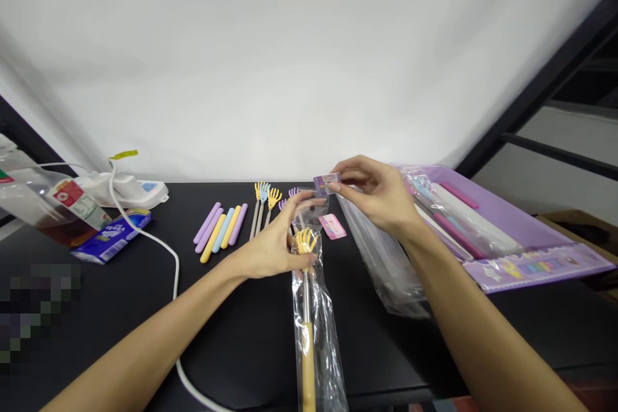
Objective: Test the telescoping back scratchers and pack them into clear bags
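Note:
My left hand point(270, 246) is closed on a clear plastic bag point(331, 328), thumb on its front and fingers near its top end. Inside the bag lies a back scratcher point(308, 357) with a yellow claw head, a metal rod and a yellow handle pointing toward me. Just above the bag's top, my right hand point(374, 193) pinches a small purple printed card point(322, 185) between thumb and fingers. A pink card point(332, 226) lies on the black table right of the bag. Purple claw heads are partly hidden behind my left hand.
Several pastel handles point(224, 228) and rods with claw heads point(261, 196) lie to the left. A purple package point(541, 267) and clear plastic bags point(386, 264) are at right. Further left are a power strip point(154, 192), white cable point(174, 264), blue packet point(113, 238) and bottle point(43, 199).

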`<state>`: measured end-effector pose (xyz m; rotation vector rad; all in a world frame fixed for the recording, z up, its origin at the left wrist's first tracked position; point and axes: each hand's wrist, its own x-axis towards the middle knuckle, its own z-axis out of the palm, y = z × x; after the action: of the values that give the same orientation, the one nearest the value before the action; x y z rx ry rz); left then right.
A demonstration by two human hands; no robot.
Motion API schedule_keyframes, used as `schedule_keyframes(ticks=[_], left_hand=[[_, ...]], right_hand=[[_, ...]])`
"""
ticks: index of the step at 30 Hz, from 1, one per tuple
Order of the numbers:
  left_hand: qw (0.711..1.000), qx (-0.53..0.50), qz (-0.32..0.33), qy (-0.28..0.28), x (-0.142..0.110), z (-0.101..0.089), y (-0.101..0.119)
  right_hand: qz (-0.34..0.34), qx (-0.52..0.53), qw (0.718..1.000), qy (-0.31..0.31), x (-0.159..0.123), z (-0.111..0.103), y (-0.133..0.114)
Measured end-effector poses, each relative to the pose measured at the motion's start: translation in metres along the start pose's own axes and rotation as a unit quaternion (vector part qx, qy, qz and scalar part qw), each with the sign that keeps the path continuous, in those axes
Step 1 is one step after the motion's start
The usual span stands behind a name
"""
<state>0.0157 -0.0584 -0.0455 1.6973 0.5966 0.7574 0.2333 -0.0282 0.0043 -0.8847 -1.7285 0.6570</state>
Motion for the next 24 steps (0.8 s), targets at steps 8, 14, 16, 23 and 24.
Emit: schedule_keyframes(ticks=[8,14,16,23,24], left_hand=[[1.0,0.0,-0.01,0.001,0.0002,0.0004,-0.0018],[1.0,-0.012,-0.01,-0.001,-0.0002,0.0015,-0.0024],[1.0,-0.02,-0.011,-0.004,-0.0006,0.0019,-0.0029],[1.0,-0.012,-0.026,0.0,-0.0014,0.0014,-0.0056],[1.0,-0.015,-0.022,-0.001,-0.0012,0.0014,-0.0054]], right_hand=[[0.034,-0.005,0.999,-0.04,-0.0023,0.0017,0.0022],[0.048,0.013,0.998,-0.025,-0.0022,0.0035,0.0044],[0.05,0.009,0.998,-0.023,-0.0007,0.0047,0.0044],[0.05,-0.038,0.997,-0.035,0.0017,0.0071,0.0058],[0.048,-0.049,0.997,-0.034,0.0015,0.007,0.006]])
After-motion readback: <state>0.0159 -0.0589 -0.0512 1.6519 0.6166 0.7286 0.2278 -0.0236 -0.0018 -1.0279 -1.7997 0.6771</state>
